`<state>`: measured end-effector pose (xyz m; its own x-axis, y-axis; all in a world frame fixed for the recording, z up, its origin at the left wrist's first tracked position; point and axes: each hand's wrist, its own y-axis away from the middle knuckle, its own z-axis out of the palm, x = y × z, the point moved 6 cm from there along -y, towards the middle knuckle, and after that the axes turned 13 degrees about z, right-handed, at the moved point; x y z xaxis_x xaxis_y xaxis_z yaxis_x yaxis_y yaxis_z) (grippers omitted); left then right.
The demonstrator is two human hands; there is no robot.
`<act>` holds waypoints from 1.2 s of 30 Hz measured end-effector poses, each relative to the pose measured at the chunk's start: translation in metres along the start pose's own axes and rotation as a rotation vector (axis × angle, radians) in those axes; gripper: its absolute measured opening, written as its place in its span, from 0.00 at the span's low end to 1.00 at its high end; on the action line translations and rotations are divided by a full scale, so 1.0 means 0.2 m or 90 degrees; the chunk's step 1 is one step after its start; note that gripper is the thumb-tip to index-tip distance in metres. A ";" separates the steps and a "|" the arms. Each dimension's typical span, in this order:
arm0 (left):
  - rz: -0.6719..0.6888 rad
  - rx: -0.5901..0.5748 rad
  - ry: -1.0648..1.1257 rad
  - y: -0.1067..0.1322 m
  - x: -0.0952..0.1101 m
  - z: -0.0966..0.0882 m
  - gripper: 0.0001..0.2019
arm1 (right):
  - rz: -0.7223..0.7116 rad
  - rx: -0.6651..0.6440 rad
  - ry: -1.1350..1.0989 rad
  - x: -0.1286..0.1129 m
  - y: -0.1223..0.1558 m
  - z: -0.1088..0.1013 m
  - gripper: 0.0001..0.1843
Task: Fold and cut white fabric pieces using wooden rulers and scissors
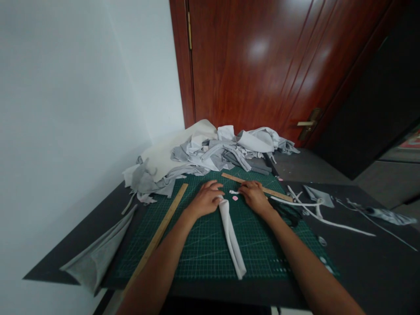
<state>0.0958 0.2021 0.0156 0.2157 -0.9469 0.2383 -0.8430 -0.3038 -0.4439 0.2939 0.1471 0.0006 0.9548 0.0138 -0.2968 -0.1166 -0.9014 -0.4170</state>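
Observation:
On the green cutting mat (203, 249) lies a long, folded white fabric strip (231, 236), its lower end toward me. My left hand (206, 198) has curled fingers closed at the strip's upper end. To the right, my right hand (255, 195) bends its fingers down at a small white scrap (233, 192), fingertips touching its right end; the exact grip is partly hidden. Between the hands, just below that scrap, is a little pink piece (235, 198). A pair of dark-handled scissors (290, 213) shows partly beside my right forearm.
One wooden ruler (164, 223) lies left of my left arm, another (275, 194) behind my right hand. Grey and white fabric (210, 151) is heaped at the back. White cords (331, 222) and a plastic bag (392, 216) lie right. Grey cloth (98, 253) overhangs the left edge.

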 end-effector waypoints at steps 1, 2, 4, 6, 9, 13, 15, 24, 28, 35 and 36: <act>0.050 -0.022 0.041 0.00 0.03 0.02 0.12 | 0.011 0.010 -0.058 0.01 0.00 -0.01 0.13; 0.077 -0.038 0.072 0.01 0.05 0.03 0.12 | 0.031 0.027 -0.133 0.04 -0.01 -0.04 0.12; 0.085 -0.030 0.096 0.02 0.06 0.03 0.10 | 0.089 0.095 -0.337 0.13 -0.02 -0.12 0.09; 0.051 0.011 0.075 0.03 0.04 0.01 0.07 | 0.205 0.248 -0.588 0.29 -0.02 -0.22 0.11; 0.001 0.094 0.029 0.04 0.01 -0.02 0.07 | 0.396 0.392 -0.992 0.50 0.03 -0.25 0.20; 0.008 0.247 0.035 0.02 0.00 -0.08 0.12 | 0.454 0.332 -1.070 0.48 0.06 -0.19 0.20; 0.008 0.321 0.073 0.01 0.01 -0.10 0.14 | 0.433 0.295 -1.051 0.36 0.07 -0.14 0.21; -0.007 0.420 0.249 -0.01 0.04 -0.08 0.12 | 0.230 -0.057 -0.807 -0.30 0.13 0.05 0.29; -0.055 0.500 0.186 0.02 0.00 -0.09 0.10 | 0.323 -0.049 -0.907 -0.24 0.15 0.09 0.23; 0.055 0.272 0.014 0.02 0.15 -0.12 0.21 | 0.401 -0.069 -1.059 -0.19 0.13 0.10 0.19; 0.084 0.219 -0.005 0.02 0.19 -0.10 0.24 | 0.395 -0.069 -1.068 -0.19 0.13 0.10 0.20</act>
<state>0.0912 0.1677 0.0408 0.1211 -0.9806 0.1538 -0.6488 -0.1955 -0.7354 0.2488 0.1312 -0.0163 -0.4947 0.0144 -0.8690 -0.2317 -0.9659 0.1159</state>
